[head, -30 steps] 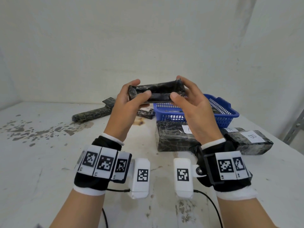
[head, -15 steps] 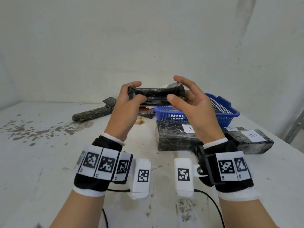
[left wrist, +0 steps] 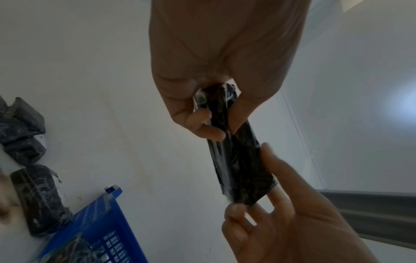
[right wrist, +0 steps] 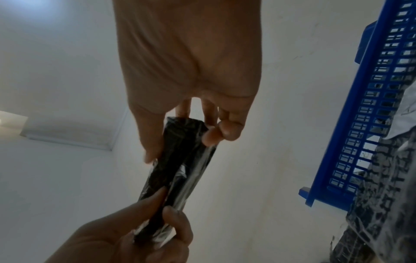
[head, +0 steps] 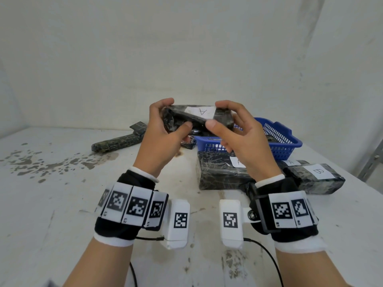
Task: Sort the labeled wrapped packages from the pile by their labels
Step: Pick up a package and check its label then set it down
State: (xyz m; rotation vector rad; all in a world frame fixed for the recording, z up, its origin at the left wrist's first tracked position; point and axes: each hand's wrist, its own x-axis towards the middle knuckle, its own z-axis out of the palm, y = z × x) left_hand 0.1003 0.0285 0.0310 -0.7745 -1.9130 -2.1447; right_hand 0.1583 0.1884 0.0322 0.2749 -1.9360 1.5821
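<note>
Held up over the white surface (head: 62,204), above the blue basket (head: 286,141): a black wrapped package (head: 182,119) with its white "A" label (head: 200,111) facing up. Gripped at one end by the left hand (head: 163,137), pinched at the other by the right hand (head: 238,137), thumbs in front. Below, resting side by side on the surface, an "A" package (head: 217,172) and a "B" package (head: 315,179).

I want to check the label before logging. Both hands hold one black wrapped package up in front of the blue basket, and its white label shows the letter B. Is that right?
Not quite. The held package carries a label reading A, not B, as the head view shows. The rest stands: the left hand and right hand grip its ends, in front of the blue basket.
</note>
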